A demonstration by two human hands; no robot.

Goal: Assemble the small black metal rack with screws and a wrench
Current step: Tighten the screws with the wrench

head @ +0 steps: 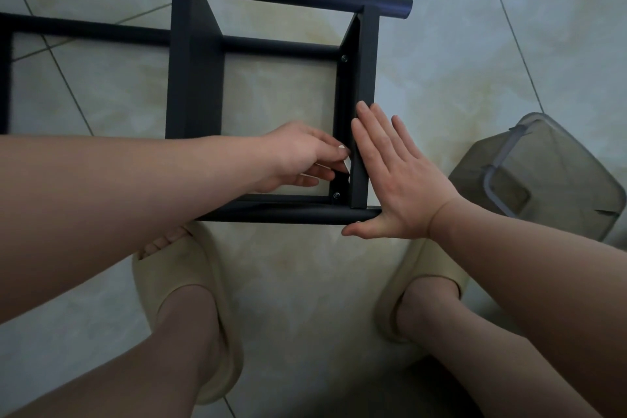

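Note:
The black metal rack (196, 78) lies on the tiled floor, with its near tube (288, 214) just in front of my feet. My left hand (302, 154) reaches inside the frame and pinches a small, mostly hidden object that looks like the wrench (346, 164), held against the inner face of the right crossbar (366, 71). Just below it, a screw (336, 195) sits in the near corner bracket. Another screw (344, 59) is at the far end of that bar. My right hand (393, 176) presses flat on the crossbar's outer side, thumb under the tube end.
A translucent grey plastic container (543, 173) lies tipped over on the floor at the right, close to my right wrist. My feet in cream slippers (190, 299) stand right behind the rack. The rack runs off the left edge of view.

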